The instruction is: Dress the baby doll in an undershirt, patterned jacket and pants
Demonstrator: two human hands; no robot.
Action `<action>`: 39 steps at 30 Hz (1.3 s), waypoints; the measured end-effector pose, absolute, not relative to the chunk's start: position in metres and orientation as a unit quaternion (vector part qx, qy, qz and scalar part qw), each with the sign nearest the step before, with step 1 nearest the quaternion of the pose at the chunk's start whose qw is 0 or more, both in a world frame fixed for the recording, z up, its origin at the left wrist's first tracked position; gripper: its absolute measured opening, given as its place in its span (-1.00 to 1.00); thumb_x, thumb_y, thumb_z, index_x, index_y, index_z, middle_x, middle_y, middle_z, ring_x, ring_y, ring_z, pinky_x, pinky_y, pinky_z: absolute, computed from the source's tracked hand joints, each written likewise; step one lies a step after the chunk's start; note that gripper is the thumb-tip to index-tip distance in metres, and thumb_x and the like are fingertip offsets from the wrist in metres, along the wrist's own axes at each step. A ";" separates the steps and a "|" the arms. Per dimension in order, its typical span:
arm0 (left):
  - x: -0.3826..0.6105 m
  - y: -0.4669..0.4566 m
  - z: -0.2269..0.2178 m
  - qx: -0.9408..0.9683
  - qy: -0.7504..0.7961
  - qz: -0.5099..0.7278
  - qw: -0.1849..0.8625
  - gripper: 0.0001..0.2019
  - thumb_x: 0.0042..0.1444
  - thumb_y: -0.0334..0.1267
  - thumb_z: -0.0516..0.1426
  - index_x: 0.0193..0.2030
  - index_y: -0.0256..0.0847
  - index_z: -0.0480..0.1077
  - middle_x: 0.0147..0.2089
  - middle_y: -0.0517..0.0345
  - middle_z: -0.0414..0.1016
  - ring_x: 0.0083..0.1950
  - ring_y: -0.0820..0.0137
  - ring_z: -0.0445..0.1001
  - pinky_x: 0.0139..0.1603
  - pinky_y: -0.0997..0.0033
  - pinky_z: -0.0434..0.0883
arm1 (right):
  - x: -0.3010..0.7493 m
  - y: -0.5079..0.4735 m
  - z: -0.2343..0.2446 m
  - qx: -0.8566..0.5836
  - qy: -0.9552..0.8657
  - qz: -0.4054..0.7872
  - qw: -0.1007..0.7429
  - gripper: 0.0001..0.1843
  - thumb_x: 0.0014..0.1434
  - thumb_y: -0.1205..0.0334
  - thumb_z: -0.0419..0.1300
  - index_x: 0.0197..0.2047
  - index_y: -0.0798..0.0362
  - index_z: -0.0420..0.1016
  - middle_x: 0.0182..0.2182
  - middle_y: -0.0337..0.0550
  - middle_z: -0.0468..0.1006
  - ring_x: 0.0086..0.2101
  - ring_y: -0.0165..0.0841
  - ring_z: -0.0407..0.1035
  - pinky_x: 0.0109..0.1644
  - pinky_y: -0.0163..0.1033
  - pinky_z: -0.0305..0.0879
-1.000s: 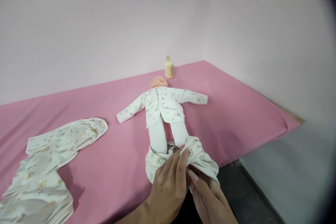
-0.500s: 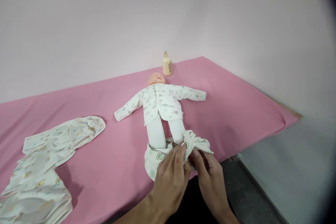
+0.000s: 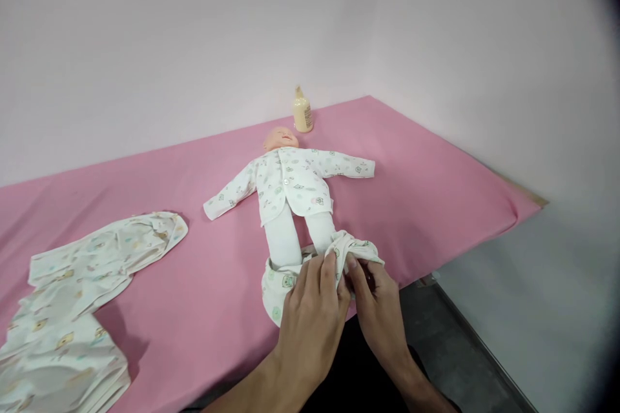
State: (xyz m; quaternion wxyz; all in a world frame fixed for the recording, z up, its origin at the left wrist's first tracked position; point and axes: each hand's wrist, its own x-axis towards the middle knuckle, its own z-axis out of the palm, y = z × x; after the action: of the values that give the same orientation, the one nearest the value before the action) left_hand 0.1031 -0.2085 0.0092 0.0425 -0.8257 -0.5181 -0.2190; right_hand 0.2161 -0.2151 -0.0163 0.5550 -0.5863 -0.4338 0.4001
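At the near edge of the pink, cloth-covered table (image 3: 208, 310), the white fabric garment with green print (image 3: 274, 295) lies bunched at the white lower legs of the pale-headed doll (image 3: 282, 239), hiding its feet. My left hand (image 3: 311, 310) is closed, fingers curled over the garment; my right hand (image 3: 381, 313) pinches a fold, thumb against fingers. Judged step: gathering the cloth. Next move calls for both grips held evenly.

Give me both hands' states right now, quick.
Left hand: closed, holding the printed garment by the doll's legs.
Right hand: closed, holding the same garment's bunched part.
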 end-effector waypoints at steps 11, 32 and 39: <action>0.100 -0.208 0.012 -0.848 -0.501 -0.168 0.054 -0.61 0.23 -0.45 0.00 0.20 -0.28 0.14 -0.06 -0.03 0.49 -0.09 0.23 0.53 -0.12 0.20 0.53 | 0.216 -0.213 -0.019 -0.630 -0.459 0.346 0.522 -0.65 0.31 -0.02 0.12 -0.17 0.06 0.59 -0.28 -0.08 0.65 -0.33 -0.28 0.51 -0.22 -0.21 0.40; 0.096 -0.197 0.003 -0.858 -0.505 -0.093 0.024 -0.35 0.11 -0.53 0.02 0.35 -0.33 -0.05 -0.07 -0.06 0.49 -0.13 0.17 0.51 -0.12 0.15 0.46 | 0.279 -0.236 -0.043 -0.646 -0.606 0.199 0.420 -0.51 0.20 0.10 0.21 0.18 -0.01 0.33 0.08 0.02 0.44 0.03 -0.13 0.40 0.12 0.04 0.38; 0.094 -0.200 0.005 -0.866 -0.492 -0.091 -0.015 -0.12 0.10 -0.54 0.00 0.48 -0.24 -0.41 -0.03 -0.07 0.44 -0.08 0.16 0.44 -0.03 0.06 0.40 | 0.295 -0.184 -0.022 -0.484 -0.746 0.344 0.300 -0.26 0.11 0.20 0.27 0.34 -0.08 0.19 0.24 -0.06 0.34 0.23 -0.09 0.19 0.27 0.09 0.20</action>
State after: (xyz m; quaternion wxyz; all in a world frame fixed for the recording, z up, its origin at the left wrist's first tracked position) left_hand 0.0941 -0.1996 0.0047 -0.0154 -0.8655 -0.4923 -0.0911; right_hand 0.2951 -0.1842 -0.0221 0.3004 -0.4841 -0.7465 0.3438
